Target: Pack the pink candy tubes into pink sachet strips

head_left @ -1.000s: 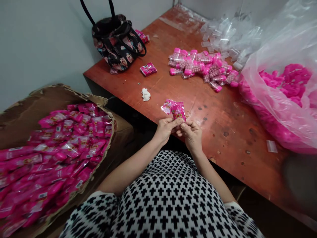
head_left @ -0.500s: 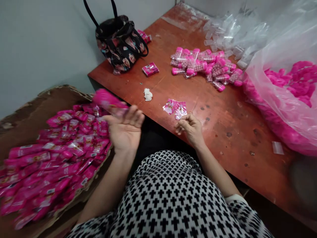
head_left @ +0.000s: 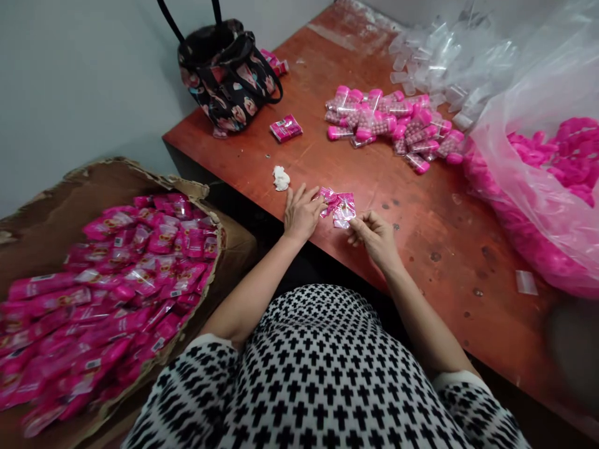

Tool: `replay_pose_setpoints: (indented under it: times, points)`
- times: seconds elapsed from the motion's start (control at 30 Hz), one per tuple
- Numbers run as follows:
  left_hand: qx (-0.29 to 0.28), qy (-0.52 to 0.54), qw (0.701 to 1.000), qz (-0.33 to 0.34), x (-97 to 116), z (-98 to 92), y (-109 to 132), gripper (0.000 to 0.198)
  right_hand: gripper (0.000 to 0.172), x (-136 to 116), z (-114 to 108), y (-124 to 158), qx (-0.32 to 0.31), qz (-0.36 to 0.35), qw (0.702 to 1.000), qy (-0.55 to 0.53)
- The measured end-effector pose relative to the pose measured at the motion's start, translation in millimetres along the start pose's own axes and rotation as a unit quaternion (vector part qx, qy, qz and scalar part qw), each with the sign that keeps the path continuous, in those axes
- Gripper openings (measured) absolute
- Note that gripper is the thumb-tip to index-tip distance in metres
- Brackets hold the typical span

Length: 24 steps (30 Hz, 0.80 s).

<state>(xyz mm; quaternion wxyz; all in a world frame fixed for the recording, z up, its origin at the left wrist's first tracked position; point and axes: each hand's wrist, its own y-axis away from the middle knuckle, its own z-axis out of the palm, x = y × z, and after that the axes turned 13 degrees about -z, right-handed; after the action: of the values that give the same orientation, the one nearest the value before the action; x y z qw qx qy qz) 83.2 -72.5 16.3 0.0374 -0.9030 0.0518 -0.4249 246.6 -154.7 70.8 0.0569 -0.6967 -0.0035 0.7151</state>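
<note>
My left hand (head_left: 302, 215) lies on the near edge of the table with its fingers stretched out. Its fingertips touch the left one of two small pink printed plastic sleeves (head_left: 326, 194). Thumb and forefinger of my right hand (head_left: 375, 240) are pinched at the lower right corner of the other pink plastic sleeve (head_left: 345, 207), which is clear at its near end. A crumpled white wad (head_left: 281, 178) sits just beyond the left hand. Farther back lies a pile of clear bottles with pink caps and pink beads (head_left: 374, 121).
At my left stands an open cardboard box (head_left: 218, 240) full of pink-wrapped bottles (head_left: 140, 274). A flowered handbag (head_left: 231, 81) and a pink sleeve stack (head_left: 286, 128) are at the back left. Empty clear tubes (head_left: 440, 62) and a bag of pink caps (head_left: 528, 212) lie right.
The left hand has let go of a pink-wrapped bottle over the box and moved right onto the table, to the sleeves. The right hand stays at the right sleeve.
</note>
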Motion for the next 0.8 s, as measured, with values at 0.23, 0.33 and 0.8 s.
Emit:
replay_pose_setpoints:
  times: [0.23, 0.33, 0.8]
  points:
    - [0.029, 0.065, 0.997, -0.001, 3.7, -2.0, 13.5, 0.020, 0.031, 25.9, 14.0, -38.6, 0.043, -0.058, 0.996, 0.049]
    - [0.019, 0.137, 0.990, -0.010, 19.5, -5.7, 20.9, 0.023, 0.040, 28.6, 16.6, -51.3, 0.045, -0.032, 0.998, -0.028]
    - [-0.143, 0.446, 0.798, -0.379, 49.1, -20.6, 23.7, 0.031, 0.024, 8.0, -51.7, -87.2, 0.019, -0.077, 0.955, 0.284]
